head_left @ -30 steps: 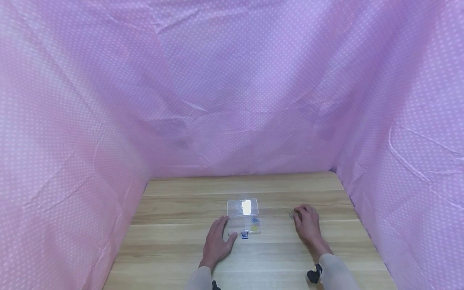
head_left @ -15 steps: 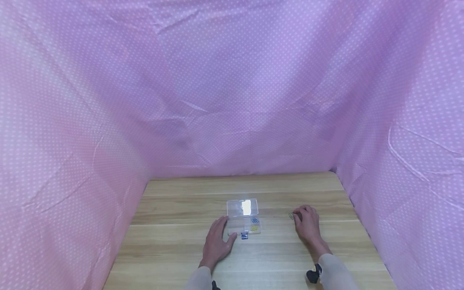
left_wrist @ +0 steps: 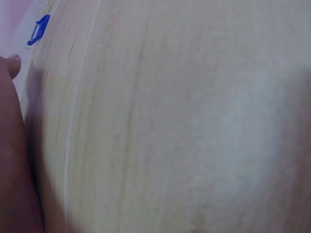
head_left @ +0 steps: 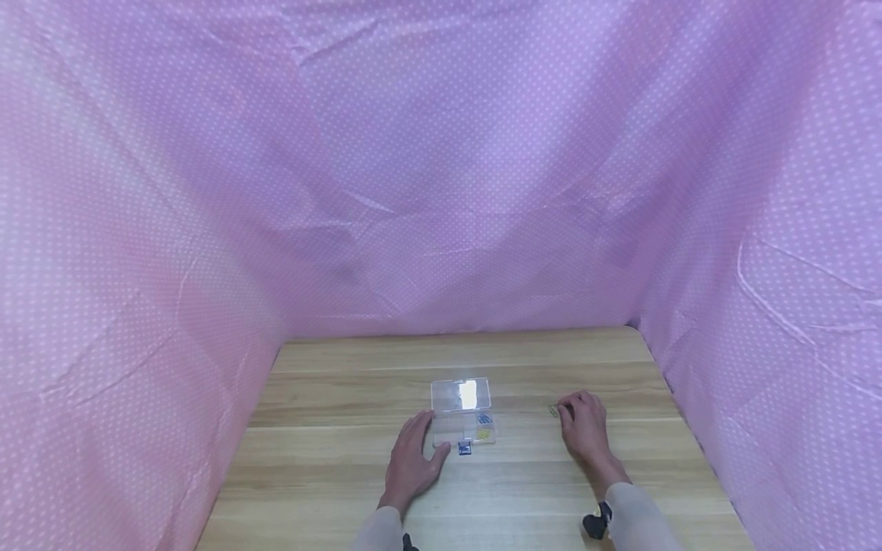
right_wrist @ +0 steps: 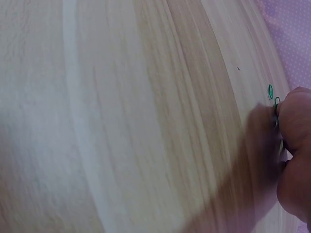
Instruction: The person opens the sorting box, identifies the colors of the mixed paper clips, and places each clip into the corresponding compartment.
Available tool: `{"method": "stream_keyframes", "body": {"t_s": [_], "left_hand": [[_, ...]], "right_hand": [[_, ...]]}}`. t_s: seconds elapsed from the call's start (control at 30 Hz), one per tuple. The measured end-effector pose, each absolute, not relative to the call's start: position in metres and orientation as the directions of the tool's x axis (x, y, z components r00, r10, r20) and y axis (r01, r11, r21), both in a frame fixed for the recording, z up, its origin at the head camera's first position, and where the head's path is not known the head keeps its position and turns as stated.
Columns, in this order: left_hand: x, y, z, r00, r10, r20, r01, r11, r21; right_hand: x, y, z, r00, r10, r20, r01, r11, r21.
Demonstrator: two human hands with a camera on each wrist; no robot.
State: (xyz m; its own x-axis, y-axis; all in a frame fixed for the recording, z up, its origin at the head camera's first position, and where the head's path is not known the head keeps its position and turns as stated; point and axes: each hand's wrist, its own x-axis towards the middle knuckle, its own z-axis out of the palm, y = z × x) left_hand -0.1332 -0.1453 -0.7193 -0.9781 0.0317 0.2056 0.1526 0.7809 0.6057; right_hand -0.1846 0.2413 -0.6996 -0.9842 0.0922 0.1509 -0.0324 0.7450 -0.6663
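Observation:
A clear plastic box (head_left: 450, 426) lies with its lid (head_left: 448, 394) folded back. Blue paper clips (head_left: 485, 418) and yellow paper clips (head_left: 484, 434) occupy its right-hand compartments. At its front is a blue latch (head_left: 465, 448), seen also in the left wrist view. My left hand (head_left: 411, 461) rests at the box's left end, fingers straight and thumb along the front edge. Off to the right, my right hand (head_left: 584, 427) has its thumb and fingers curled together at green paper clips (right_wrist: 270, 91). One clip reaches in under the fingertips, which hide part of it.
A wooden table (head_left: 331, 474) carries everything. Pink dotted cloth (head_left: 455, 176) hangs along its back and both sides. A small dark speck (right_wrist: 238, 68) marks the tabletop near the green clips.
Beside my right fingertips, a green paper clip shows a little more plainly than before. Otherwise both hands and the box stay where they were.

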Motion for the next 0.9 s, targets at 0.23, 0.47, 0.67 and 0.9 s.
{"method": "stream_keyframes", "body": {"t_s": [0.23,0.47,0.67,0.9], "left_hand": [[-0.134,-0.145,-0.719,-0.979,0.03,0.201,0.149,0.778,0.61],[-0.133,-0.144,-0.717,-0.979,0.026,0.204,0.15,0.769,0.621],[-0.134,-0.145,-0.717,-0.983,0.035,0.182,0.142,0.776,0.614],[-0.133,-0.146,-0.718,-0.983,0.04,0.181,0.144,0.776,0.614]], "right_hand": [[-0.184,0.24,-0.697,-0.984,0.08,0.158,-0.045,0.749,-0.661],[-0.184,0.241,-0.695,-0.988,0.088,0.128,-0.021,0.742,-0.671],[-0.182,0.239,-0.692,-0.988,0.092,0.122,-0.019,0.716,-0.697],[-0.179,0.23,-0.683,-0.983,0.083,0.166,-0.062,0.695,-0.716]]}}
